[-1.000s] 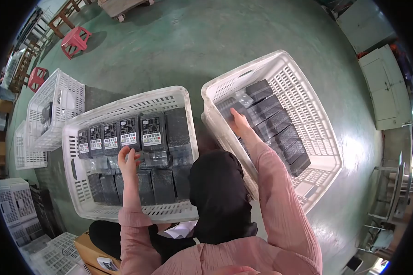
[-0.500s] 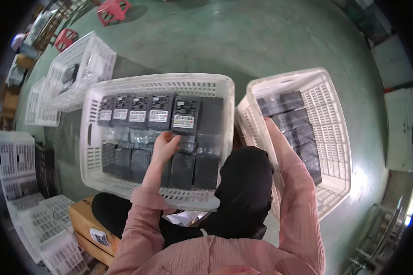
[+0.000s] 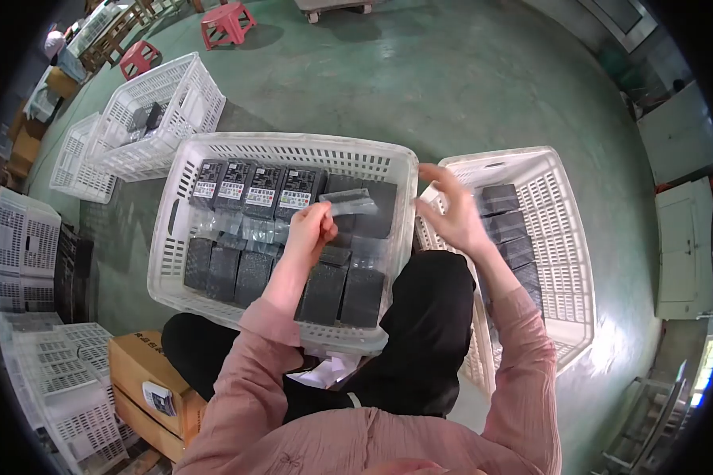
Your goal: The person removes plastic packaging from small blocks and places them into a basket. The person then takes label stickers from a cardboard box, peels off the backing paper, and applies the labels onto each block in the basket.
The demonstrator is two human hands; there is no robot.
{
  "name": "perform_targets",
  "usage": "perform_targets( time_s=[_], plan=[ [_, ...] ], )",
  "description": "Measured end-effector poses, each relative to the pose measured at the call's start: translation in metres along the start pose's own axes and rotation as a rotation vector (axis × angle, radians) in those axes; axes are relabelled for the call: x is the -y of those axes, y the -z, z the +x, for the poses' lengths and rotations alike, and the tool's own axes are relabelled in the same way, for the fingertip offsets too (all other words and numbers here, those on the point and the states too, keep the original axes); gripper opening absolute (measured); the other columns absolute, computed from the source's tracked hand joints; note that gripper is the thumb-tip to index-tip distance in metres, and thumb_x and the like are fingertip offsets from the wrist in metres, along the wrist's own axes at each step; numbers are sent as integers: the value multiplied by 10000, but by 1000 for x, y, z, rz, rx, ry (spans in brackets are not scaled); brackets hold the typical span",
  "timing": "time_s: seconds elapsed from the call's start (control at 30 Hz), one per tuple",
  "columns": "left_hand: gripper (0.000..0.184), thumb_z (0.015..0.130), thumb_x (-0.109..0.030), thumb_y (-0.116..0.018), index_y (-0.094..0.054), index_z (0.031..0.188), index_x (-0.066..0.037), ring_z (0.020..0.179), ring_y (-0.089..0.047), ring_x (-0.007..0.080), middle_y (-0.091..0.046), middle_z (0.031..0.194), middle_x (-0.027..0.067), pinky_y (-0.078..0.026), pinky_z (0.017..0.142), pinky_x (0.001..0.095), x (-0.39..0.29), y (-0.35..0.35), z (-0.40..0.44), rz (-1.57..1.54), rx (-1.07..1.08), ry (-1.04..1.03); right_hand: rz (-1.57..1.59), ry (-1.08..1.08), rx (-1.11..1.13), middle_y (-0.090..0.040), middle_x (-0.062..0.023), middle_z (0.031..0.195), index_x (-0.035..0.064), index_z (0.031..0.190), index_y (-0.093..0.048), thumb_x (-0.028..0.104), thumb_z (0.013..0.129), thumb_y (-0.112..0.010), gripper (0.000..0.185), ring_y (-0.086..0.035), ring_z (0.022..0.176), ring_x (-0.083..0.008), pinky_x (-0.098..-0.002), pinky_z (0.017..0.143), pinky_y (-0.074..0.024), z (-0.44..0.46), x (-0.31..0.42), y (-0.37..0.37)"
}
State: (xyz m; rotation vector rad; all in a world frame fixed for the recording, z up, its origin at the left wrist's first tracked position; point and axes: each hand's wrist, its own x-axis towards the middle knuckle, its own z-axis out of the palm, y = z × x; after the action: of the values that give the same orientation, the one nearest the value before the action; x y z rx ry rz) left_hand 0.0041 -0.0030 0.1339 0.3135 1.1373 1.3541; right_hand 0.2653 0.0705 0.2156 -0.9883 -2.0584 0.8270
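Observation:
My left hand (image 3: 313, 226) is closed, pinching a plastic-wrapped black package (image 3: 350, 203) that shows edge-on above the middle white basket (image 3: 293, 141). Four packages with printed labels (image 3: 296, 190) stand in that basket's back row, left of the held one. Plain dark packages (image 3: 362, 298) fill its front row, with clear wrapping between the rows. Over the gap between the baskets, my right hand (image 3: 454, 214) has its fingers apart and nothing in them. Beside and below it, the right basket (image 3: 572, 261) holds a line of dark packages (image 3: 509, 227).
A white basket (image 3: 202, 99) with a few dark packages stands at the back left. Stacked white crates (image 3: 25, 245) and a cardboard box (image 3: 146, 388) are at the left. Red stools (image 3: 228, 24) and a person (image 3: 65, 57) are farther back.
My right hand has come out of the right basket and moved left, its fingers spread. My left hand has closed on a package and lifted it from the back row.

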Motion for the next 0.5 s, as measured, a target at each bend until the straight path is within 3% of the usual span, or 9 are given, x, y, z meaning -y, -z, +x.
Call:
perform_targets(
  time_s=[0.03,0.13,0.23,0.33,0.37,0.47,0.5],
  plan=[
    [270,896,-211,-625,-521,676,-94,488,-446,124,-440,552,-5,-346,488,259,-4,-4,-4,-2,5,-8,-103,50,117,-574,-175,1287,6,1357,-461,135,800,-731,632,-533,1238,-281,-388,1029,-433,3,2,-5],
    [265,876,-197,-653,-507,672,-112,494,-443,143,-443,573,-8,-339,475,289,-20,-15,-11,-50,92,-6,-76,56,324,-515,-184,1370,19,1457,-327,182,733,-800,881,-438,1333,-313,-379,1100,-358,9,5,-20],
    [259,878,-187,-648,-519,671,-101,488,-453,151,-455,567,2,-344,475,296,-34,-38,-35,-38,119,-44,74,6,407,-499,-173,1396,27,1464,-317,175,720,-813,906,-452,1325,-294,-382,1101,-361,8,5,-27],
    [289,886,-193,-632,-517,641,-92,487,-459,158,-459,553,11,-353,480,305,-51,-77,-62,-8,203,-91,302,-33,337,-505,-165,1394,36,1470,-306,177,716,-822,925,-462,1318,-267,-388,1091,-374,8,10,-18],
    [300,889,-195,-626,-514,631,-90,486,-456,159,-456,547,12,-357,482,309,-55,-91,-71,19,257,-116,372,9,283,-538,-145,1349,34,1445,-354,157,714,-821,876,-496,1275,-230,-374,1066,-399,6,10,-17],
    [286,900,-200,-612,-549,648,-81,452,-498,136,-517,526,17,-366,451,266,-69,-134,-90,201,366,-192,753,-190,192,-608,-73,1250,38,1387,-436,168,761,-813,742,-562,1153,-151,-315,995,-444,-1,11,-9],
    [263,909,-201,-605,-578,678,-79,451,-532,129,-547,531,21,-368,439,243,-73,-148,-94,241,409,-204,624,-258,199,-612,-74,1238,33,1354,-470,168,767,-810,692,-570,1133,-150,-316,979,-453,-6,14,-3]
  ],
)
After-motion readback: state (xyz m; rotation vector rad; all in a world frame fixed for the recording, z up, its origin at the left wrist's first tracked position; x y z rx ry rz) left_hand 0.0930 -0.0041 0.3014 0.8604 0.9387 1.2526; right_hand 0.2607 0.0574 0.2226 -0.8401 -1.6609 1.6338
